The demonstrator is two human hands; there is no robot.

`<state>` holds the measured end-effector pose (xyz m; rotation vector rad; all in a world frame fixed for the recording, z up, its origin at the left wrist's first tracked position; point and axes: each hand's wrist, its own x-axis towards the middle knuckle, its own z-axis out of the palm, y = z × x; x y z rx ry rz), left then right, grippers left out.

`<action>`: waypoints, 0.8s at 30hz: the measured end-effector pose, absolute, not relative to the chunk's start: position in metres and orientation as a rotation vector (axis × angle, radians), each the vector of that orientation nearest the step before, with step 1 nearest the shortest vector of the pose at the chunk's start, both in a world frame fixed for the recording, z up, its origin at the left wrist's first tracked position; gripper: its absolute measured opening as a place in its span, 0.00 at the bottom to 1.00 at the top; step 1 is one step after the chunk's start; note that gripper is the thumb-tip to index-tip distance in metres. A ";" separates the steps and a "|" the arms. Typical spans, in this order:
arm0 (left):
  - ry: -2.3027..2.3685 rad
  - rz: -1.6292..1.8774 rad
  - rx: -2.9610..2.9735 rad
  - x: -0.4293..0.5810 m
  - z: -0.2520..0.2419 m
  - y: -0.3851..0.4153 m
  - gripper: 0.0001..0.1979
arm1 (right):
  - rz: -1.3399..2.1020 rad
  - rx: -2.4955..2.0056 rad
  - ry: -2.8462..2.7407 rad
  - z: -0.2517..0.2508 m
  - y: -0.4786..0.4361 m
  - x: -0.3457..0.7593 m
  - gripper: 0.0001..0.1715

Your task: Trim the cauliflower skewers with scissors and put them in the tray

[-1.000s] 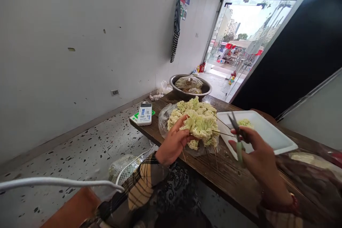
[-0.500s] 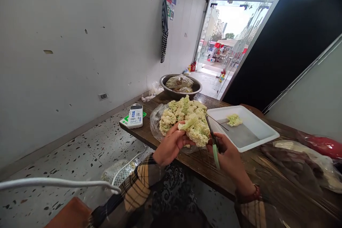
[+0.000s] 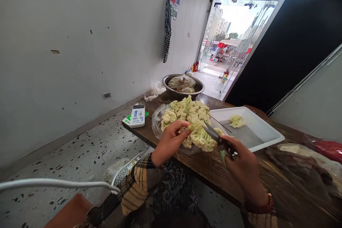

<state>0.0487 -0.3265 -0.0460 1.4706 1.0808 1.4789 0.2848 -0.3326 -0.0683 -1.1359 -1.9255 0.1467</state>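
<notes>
A cauliflower piece (image 3: 201, 139) is held up over the near side of the table (image 3: 221, 180), in front of a cauliflower pile (image 3: 184, 108). The left hand (image 3: 171, 140) has its thumb and fingers pinched together on the stem end. The scissors (image 3: 212, 133) are clamped in the right hand (image 3: 242, 160), fingers wrapped at the handles, and their blades point at the piece's right side; whether they touch it, I cannot tell. The pile rests on a clear plastic bag (image 3: 158, 121). To its right, a white tray (image 3: 263, 133) holds a small floret (image 3: 237, 121). Behind the pile is a metal bowl (image 3: 171, 92) with bagged goods (image 3: 181, 82) inside. A white box (image 3: 138, 117) lies at the table's left corner. On the right, a dark cloth (image 3: 299, 174) lies near a red package (image 3: 330, 150).
</notes>
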 end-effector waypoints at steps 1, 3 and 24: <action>1.108 1.488 1.484 0.048 -0.043 -0.327 0.12 | 0.140 -1.133 -1.944 -0.068 -0.333 0.287 0.22; 1.157 1.531 1.439 0.043 -0.038 -0.327 0.13 | 0.115 -1.151 -1.950 -0.067 -0.333 0.294 0.23; 1.880 1.582 1.614 -0.056 -0.112 -0.248 0.22 | 0.729 -1.254 -1.236 -0.073 -0.311 0.282 0.27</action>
